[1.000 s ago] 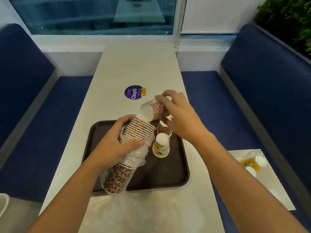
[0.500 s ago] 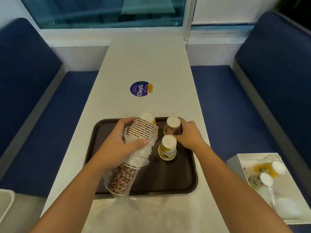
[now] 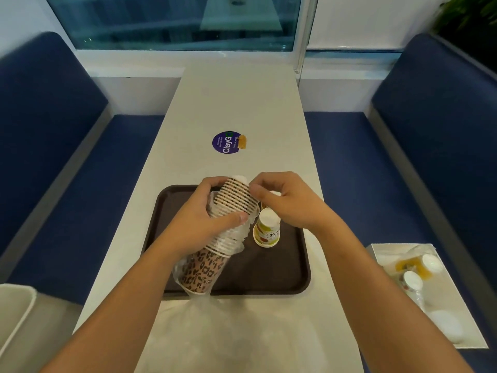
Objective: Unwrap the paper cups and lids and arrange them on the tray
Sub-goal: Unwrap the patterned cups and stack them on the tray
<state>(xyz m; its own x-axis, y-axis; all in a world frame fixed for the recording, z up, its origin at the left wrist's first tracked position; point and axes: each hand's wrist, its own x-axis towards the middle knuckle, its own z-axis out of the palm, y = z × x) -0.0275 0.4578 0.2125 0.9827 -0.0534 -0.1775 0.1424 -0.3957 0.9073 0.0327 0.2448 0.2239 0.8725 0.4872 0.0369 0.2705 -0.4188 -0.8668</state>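
stack of paper cups (image 3: 233, 204): leopard-print, nested, bases uppermost, held tilted over the tray's left half | clear plastic wrap (image 3: 200, 301): pushed down round the stack's lower end, trailing past the tray's near edge | single cup (image 3: 266, 232): upside down, yellow-and-white, standing just right of the stack | tray (image 3: 269, 278): dark brown, rectangular

1. You face a long white table (image 3: 236, 103) that runs away to a far window (image 3: 172, 22).
2. Beside you, the left bench (image 3: 53, 135) and the right bench (image 3: 435, 125) are padded dark blue.
3. Foliage (image 3: 470, 20) shows far right.
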